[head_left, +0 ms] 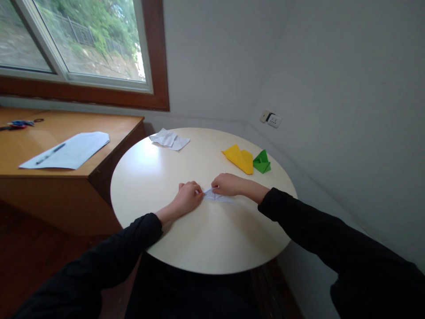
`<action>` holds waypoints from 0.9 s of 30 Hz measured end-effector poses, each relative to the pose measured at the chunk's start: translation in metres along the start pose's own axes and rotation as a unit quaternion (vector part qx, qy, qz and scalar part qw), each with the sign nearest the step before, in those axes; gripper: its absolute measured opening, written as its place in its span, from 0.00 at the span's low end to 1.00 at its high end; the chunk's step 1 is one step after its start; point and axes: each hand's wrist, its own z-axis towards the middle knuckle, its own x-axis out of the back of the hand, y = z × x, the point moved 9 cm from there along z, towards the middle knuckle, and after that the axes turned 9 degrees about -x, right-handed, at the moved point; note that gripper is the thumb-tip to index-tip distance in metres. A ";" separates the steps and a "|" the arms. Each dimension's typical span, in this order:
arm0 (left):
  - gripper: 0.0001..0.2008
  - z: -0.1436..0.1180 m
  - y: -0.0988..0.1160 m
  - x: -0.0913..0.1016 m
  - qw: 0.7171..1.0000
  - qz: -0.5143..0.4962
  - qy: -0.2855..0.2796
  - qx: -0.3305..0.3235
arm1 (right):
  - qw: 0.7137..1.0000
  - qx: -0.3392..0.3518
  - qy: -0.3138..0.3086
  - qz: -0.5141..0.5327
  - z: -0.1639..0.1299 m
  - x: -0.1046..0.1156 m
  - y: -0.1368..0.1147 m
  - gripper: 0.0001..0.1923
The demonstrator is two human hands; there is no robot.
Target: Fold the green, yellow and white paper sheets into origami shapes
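A small folded white paper (219, 197) lies flat near the middle of the round table (186, 239). My left hand (190, 195) rests on the tabletop with its fingers curled, pinching the paper's left end. From above and the right, my right hand (226, 184) bends over the paper, its thumb and fingers closed on the upper edge. Part of the paper is hidden beneath the right hand. Beyond that hand stand a yellow folded paper (239, 158) and, beside it, a green folded paper (262, 162).
A creased white sheet (170, 139) lies at the table's far left edge. On the wooden desk (116, 128) to the left are white papers (83, 148) with a pen (51, 153) and scissors (20, 124). A wall with a socket (274, 120) borders the right side.
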 end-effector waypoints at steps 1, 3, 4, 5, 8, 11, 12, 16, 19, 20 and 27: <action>0.09 0.002 -0.002 0.000 1.000 -0.002 0.002 0.009 | 1.000 -0.001 -0.004 0.005 0.001 0.001 0.000 0.10; 0.10 0.004 -0.005 0.000 1.000 -0.003 0.002 0.025 | 1.000 -0.002 -0.013 0.013 0.003 0.003 0.001 0.10; 0.10 0.005 -0.006 0.000 0.999 -0.003 0.001 0.031 | 1.000 -0.004 -0.019 0.016 0.003 0.003 0.001 0.10; 0.10 0.006 -0.006 0.001 0.999 -0.002 -0.002 0.036 | 1.000 -0.005 -0.025 0.019 0.004 0.004 0.002 0.10; 0.10 0.009 -0.007 0.000 0.999 0.006 -0.015 0.046 | 0.999 -0.013 -0.039 0.027 0.005 0.004 0.004 0.10; 0.09 0.009 -0.008 -0.001 0.998 0.021 -0.029 0.051 | 0.998 -0.020 -0.040 0.036 0.006 0.004 0.008 0.11; 0.09 0.009 -0.009 -0.002 0.998 0.027 -0.034 0.051 | 0.998 -0.022 -0.040 0.039 0.006 0.004 0.009 0.11; 0.08 0.010 -0.011 -0.004 0.996 0.049 -0.050 0.047 | 0.998 -0.024 -0.034 0.048 0.006 0.004 0.012 0.11; 0.08 0.010 -0.013 -0.004 0.996 0.061 -0.055 0.044 | 0.998 -0.022 -0.026 0.056 0.007 0.004 0.013 0.11; 0.08 0.010 -0.013 -0.004 0.996 0.063 -0.056 0.042 | 0.998 -0.020 -0.023 0.058 0.007 0.005 0.013 0.11; 0.13 0.008 -0.006 0.000 0.998 0.053 -0.024 0.014 | 0.996 0.001 0.020 0.083 0.005 0.006 0.015 0.07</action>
